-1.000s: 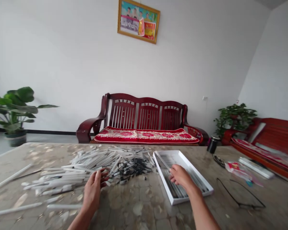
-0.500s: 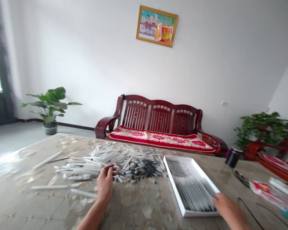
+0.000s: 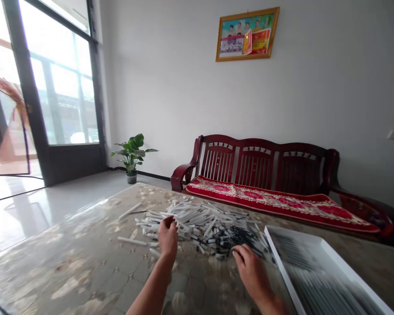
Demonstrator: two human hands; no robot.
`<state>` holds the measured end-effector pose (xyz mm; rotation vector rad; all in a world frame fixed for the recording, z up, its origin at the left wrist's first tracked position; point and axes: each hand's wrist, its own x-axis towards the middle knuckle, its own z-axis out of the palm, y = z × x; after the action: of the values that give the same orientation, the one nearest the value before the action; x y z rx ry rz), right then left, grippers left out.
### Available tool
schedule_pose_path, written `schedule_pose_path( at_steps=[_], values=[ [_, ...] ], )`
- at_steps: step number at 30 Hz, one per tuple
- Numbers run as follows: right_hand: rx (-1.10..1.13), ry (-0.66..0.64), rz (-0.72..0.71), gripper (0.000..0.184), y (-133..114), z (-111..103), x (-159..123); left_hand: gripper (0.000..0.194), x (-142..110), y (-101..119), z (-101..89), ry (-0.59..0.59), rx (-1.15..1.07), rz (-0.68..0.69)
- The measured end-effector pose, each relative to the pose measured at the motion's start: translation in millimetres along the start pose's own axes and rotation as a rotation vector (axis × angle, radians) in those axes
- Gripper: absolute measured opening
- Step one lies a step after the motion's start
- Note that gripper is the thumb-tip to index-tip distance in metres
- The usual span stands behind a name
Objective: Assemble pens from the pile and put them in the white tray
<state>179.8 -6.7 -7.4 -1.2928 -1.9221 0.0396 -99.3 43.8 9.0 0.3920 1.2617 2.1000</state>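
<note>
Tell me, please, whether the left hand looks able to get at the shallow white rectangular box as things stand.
Probably not directly: the right hand is between the left hand and the box, though the box's open top looks unblocked by either hand.

- 2 human hands, both bare: a left hand (image 3: 168, 234) with a rounded back, and a right hand (image 3: 249, 264) with a broader-looking back.
- A bare left forearm (image 3: 153, 284), smooth, narrow at the wrist and wider lower down.
- A bare right forearm (image 3: 272, 302), cut short by the frame; its blurred outline seems similarly smooth.
</note>
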Motion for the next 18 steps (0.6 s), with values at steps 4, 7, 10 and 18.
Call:
schedule_pose_path(
  at_steps=[4, 7, 10, 18],
  values=[
    [0.095, 0.112, -0.065, 0.033, 9.2, 29.9, -6.5, 0.016, 2.9, 0.9, -0.1, 0.009, -0.032, 0.003],
    [0.125, 0.161, -0.061, 0.035, 14.0, 32.7, -12.7, 0.011, 9.8, 4.2, -4.5, 0.058, -0.069, -0.019],
    [0.135, 0.171, -0.062, 0.036, 12.0, 29.7, -14.7, 0.011, 19.6, 14.3, -13.3, 0.066, -0.052, -0.017],
    [0.156, 0.163, -0.066, 0.039, 1.3, 29.0, -11.1, 0.018, 26.4, 30.4, -14.2, -0.067, 0.402, 0.142]
  ],
)
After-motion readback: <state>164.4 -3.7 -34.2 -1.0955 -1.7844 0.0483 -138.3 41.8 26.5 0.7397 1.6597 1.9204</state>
